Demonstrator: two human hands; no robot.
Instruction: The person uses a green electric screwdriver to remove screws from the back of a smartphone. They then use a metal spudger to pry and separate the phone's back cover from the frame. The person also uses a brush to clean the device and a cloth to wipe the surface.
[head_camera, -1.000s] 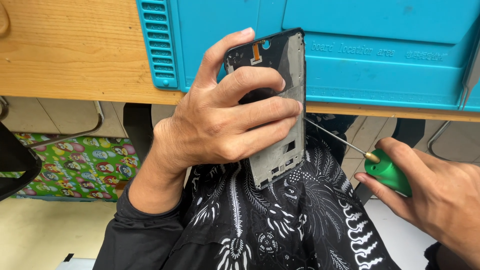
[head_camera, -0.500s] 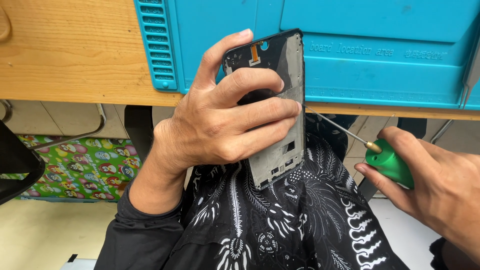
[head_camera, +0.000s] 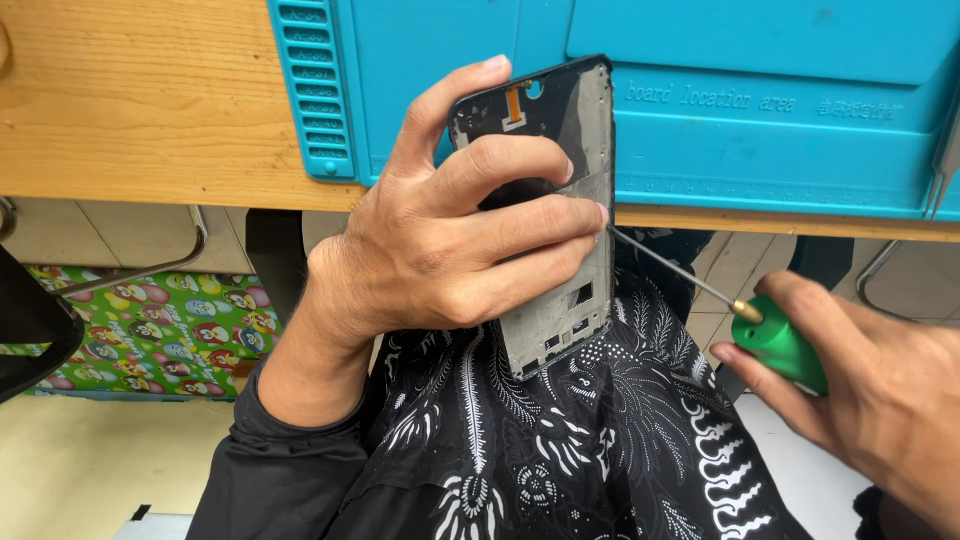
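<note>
The left hand (head_camera: 450, 250) grips a dark phone frame (head_camera: 565, 260) upright over the lap, fingers wrapped across its open inner side, thumb behind; the frame's top reaches past the near edge of the wooden table (head_camera: 130, 100) and over the near left corner of the teal work mat (head_camera: 700, 120); the right hand (head_camera: 860, 400), low and to the right, clasps a green-handled screwdriver (head_camera: 770, 335), its thin shaft slanting up-left so the tip meets the frame's right edge beside the left fingertips (head_camera: 595, 215).

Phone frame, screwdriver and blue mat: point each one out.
phone frame (head_camera: 560, 320), head view, on its grey lower inner face below the fingers.
screwdriver (head_camera: 785, 345), head view, on the green handle near the brass collar.
blue mat (head_camera: 760, 140), head view, on its flat middle panel, on the wooden table.
</note>
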